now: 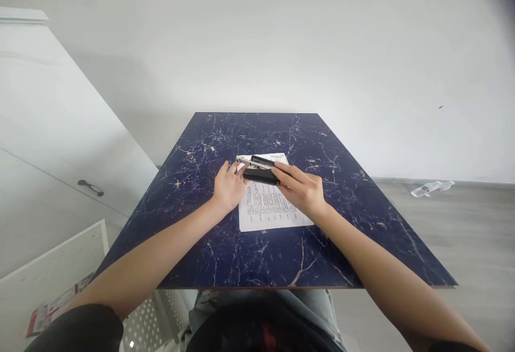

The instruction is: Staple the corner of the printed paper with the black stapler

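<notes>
A black stapler [261,175] is held above the table, its top arm [263,160] lifted from the base and the metal part [251,162] showing between. My right hand [301,184] is closed round its right end. At the stapler's left end is my left hand [230,184], thumb and fingers on it with a couple of fingers raised. Beneath both hands lies a sheet of printed paper [273,212], partly covered by the stapler and my right hand.
The dark blue marbled table [225,261] stands against a pale wall. A small light piece [212,148] lies left of the paper. To the left is a white cabinet with a dark handle [90,187]. Clear plastic [432,188] lies on the floor at right.
</notes>
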Demonstrator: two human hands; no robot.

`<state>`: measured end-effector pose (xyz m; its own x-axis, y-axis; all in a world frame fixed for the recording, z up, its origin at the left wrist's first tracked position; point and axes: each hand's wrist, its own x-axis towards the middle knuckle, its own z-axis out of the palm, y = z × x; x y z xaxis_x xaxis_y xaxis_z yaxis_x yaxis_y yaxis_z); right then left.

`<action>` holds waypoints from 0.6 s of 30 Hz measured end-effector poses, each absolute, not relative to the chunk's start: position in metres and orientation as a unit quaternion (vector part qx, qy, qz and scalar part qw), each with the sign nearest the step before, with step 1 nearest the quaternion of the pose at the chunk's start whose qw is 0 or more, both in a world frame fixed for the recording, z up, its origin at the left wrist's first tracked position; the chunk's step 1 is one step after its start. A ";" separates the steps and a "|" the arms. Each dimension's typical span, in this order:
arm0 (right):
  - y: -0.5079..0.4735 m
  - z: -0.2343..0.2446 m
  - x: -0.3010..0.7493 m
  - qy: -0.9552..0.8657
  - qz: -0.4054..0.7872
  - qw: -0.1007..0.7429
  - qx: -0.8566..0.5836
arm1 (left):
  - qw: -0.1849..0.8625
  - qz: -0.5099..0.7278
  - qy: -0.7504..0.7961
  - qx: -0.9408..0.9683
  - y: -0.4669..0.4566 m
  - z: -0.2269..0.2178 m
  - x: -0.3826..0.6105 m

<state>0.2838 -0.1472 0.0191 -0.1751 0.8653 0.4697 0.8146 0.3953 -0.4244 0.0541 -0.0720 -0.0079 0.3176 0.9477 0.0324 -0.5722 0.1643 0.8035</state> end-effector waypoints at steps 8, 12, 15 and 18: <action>-0.156 0.022 0.283 -0.797 0.057 0.278 -0.533 | 0.742 0.497 0.247 0.376 -0.076 -0.007 0.058; -0.153 0.022 0.281 -0.739 0.057 0.377 -0.555 | 0.734 0.530 0.251 0.342 -0.070 -0.011 0.055; -0.148 0.024 0.276 -0.653 0.041 0.469 -0.594 | 0.727 0.539 0.263 0.334 -0.070 -0.008 0.050; -0.139 0.022 0.275 -0.590 0.097 0.495 -0.630 | 0.684 0.565 0.253 0.387 -0.077 -0.001 0.048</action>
